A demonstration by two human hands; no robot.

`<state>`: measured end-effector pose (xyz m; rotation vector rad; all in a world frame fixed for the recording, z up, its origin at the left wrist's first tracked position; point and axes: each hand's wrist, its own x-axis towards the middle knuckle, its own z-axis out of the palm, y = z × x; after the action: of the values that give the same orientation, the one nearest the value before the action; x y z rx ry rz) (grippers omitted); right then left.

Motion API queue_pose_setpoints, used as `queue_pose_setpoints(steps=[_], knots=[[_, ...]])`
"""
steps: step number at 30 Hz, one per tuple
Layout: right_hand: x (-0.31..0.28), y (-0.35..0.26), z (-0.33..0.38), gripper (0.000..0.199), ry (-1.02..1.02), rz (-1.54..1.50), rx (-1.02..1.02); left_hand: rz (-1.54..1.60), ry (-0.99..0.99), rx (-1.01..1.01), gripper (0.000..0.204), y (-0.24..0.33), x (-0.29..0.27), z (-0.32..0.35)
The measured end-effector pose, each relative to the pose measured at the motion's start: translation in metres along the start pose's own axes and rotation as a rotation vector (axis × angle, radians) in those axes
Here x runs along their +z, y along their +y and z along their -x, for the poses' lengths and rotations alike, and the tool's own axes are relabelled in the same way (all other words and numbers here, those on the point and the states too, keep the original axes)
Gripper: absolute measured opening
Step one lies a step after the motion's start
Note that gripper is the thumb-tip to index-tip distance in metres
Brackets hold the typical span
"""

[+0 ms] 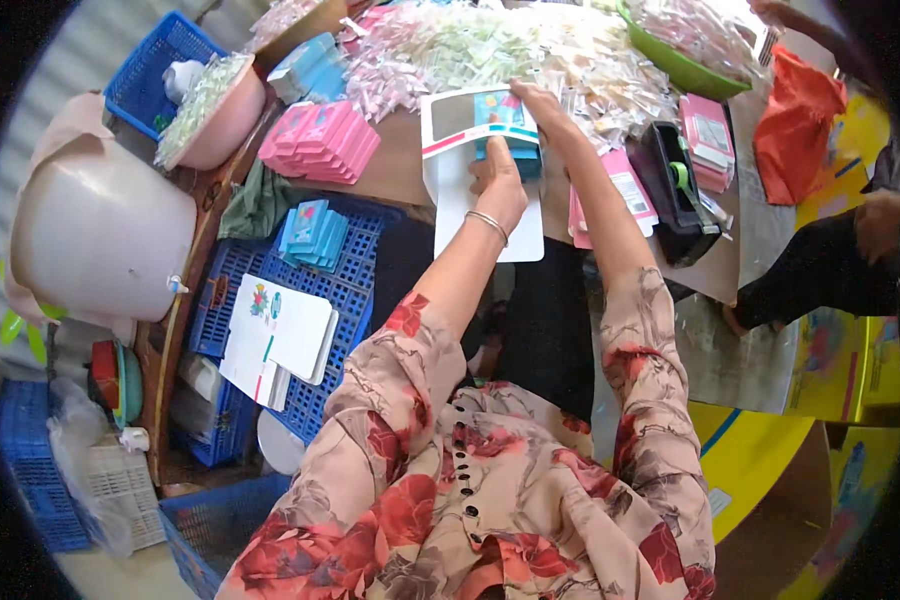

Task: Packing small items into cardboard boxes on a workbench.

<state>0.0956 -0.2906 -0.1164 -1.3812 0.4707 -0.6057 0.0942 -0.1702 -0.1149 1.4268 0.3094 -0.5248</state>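
In front of me is a white printed cardboard box (pixel 485 235), partly folded, with a dark panel and pink and green stripes on its upper part. My left hand (pixel 498 188) is closed on its middle, the thumb pointing up over the card. At the far right corner, my right hand (pixel 546 114) grips the same box; its fingertips are partly hidden. Blue packets (pixel 527 162) show between the hands, against the box; whether they lie inside it cannot be told. Flat white printed boxes (pixel 295 335) lie stacked on a blue crate to my left.
Small wrapped packets (pixel 490 50) heap across the table's far side. Pink packs (pixel 320 142) and blue packs (pixel 313 235) stand left; a black tape dispenser (pixel 675 200) is right. A pink basin (pixel 225 120) and green basin (pixel 685 60) flank the heap. Another person's hand (pixel 882 225) shows right.
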Motion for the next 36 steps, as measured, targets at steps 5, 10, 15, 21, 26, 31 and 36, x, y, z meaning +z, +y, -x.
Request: queue_pose_setpoints(steps=[5,10,15,21,26,31,36], knots=[[-0.032,0.021,-0.014,0.044,-0.016,0.102,-0.071,-0.394,0.078,0.020,0.109,-0.003,-0.018,0.023],[-0.015,0.008,-0.005,0.046,-0.008,-0.069,0.113,-0.308,-0.145,0.449,0.085,-0.006,-0.053,0.002],[-0.032,0.016,-0.005,0.055,0.040,-0.107,0.255,-0.110,-0.411,0.467,0.051,-0.003,-0.054,-0.032],[-0.029,0.048,-0.028,0.062,0.126,-0.130,0.197,0.121,-0.880,0.218,0.062,0.014,-0.055,-0.084],[0.035,0.009,0.026,0.066,0.231,-0.074,0.292,-0.010,-0.878,0.472,0.058,0.029,-0.089,-0.070],[0.069,0.047,0.031,0.077,0.243,0.139,0.082,-0.038,-0.896,0.095,0.046,0.053,-0.098,-0.082],[0.032,0.052,0.022,0.074,0.363,-0.124,0.125,-0.113,-0.966,0.011,0.049,0.049,-0.062,-0.055]])
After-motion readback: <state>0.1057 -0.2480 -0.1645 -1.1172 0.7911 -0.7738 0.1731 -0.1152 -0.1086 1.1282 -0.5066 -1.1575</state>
